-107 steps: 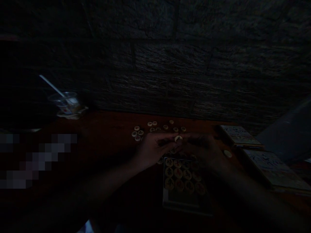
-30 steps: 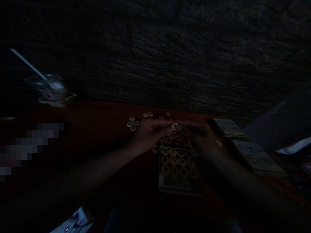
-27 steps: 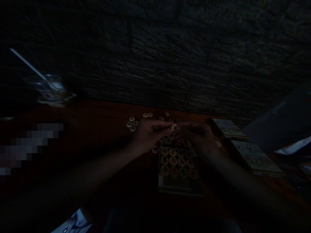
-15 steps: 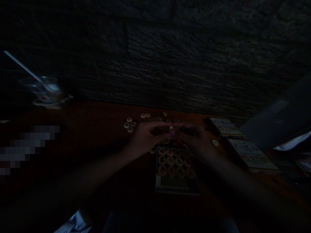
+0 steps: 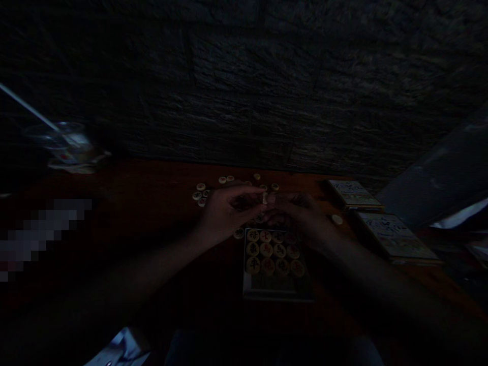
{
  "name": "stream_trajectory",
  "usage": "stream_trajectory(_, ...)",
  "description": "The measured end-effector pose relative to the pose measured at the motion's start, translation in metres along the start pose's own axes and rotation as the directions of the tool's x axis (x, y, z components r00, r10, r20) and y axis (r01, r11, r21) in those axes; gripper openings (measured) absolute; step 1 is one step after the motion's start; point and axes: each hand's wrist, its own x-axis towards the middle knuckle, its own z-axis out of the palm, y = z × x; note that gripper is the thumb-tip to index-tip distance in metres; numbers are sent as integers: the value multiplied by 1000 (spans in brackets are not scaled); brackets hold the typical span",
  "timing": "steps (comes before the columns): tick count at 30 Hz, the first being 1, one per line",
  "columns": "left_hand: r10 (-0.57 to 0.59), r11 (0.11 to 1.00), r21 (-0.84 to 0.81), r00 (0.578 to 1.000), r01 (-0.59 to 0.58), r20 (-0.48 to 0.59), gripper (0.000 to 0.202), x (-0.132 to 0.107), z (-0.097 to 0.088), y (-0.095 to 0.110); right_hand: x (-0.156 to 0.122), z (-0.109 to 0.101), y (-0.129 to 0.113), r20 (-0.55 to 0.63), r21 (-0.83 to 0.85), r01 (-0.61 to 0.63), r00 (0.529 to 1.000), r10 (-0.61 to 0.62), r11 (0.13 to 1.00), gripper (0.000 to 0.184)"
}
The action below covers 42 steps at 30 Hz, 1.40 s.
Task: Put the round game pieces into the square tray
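The scene is very dark. My left hand (image 5: 224, 211) and my right hand (image 5: 301, 216) meet above a reddish table, fingertips pinched together on one small round game piece (image 5: 265, 198) held edge-on. Just below the hands lies a shallow box (image 5: 278, 291) with several round pieces marked with characters (image 5: 267, 250) set in rows. More loose round pieces (image 5: 200, 194) lie scattered on the table beyond my left hand.
A clear plastic cup with a straw (image 5: 68, 147) stands at the far left. Two flat printed boards (image 5: 392, 234) lie at the right, with one loose piece (image 5: 337, 219) beside them. A rough stone wall (image 5: 244, 91) closes the back.
The piece between my fingers has turned from face-up to edge-on. The view has drifted slightly, and my hands stay together above the box.
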Motion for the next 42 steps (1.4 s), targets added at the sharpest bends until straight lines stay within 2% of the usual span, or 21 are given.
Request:
stream_trajectory(10, -1, 998, 62, 998, -3, 66, 30, -2, -1, -3, -1, -4, 3, 22, -22, 49, 999, -49, 999, 28)
stream_trajectory(16, 37, 997, 64, 999, -39, 37, 29, -2, -2, -3, -3, 0, -1, 22, -21, 42, 999, -42, 999, 26)
stream_trajectory(20, 27, 998, 54, 998, -30, 57, 32, -3, -2, -4, -3, 0, -1, 34, 6, 35, 999, -35, 999, 23)
stream_trajectory(24, 21, 999, 35, 996, -24, 85, 35, -3, -1, -3, -2, -2, 2, 16, -15, 48, 999, -47, 999, 28)
stream_trajectory(27, 62, 995, 69, 995, -67, 72, 33, -2, -1, -2, -1, -4, 3, 14, -23, 52, 999, -52, 998, 33)
stream_trajectory(31, 119, 990, 77, 992, -122, 50, 34, -3, -2, -2, 0, -5, 4, 62, -31, 34, 998, -32, 999, 28)
stream_trajectory(38, 30, 996, 79, 996, -37, 79, 38, -6, -3, -4, -1, -2, 1, 49, -5, 42, 998, -42, 999, 28)
stream_trajectory(42, 88, 988, 121, 994, -96, 67, 30, -5, -5, -3, -1, -2, 1, 65, 27, 31, 997, -33, 999, 32)
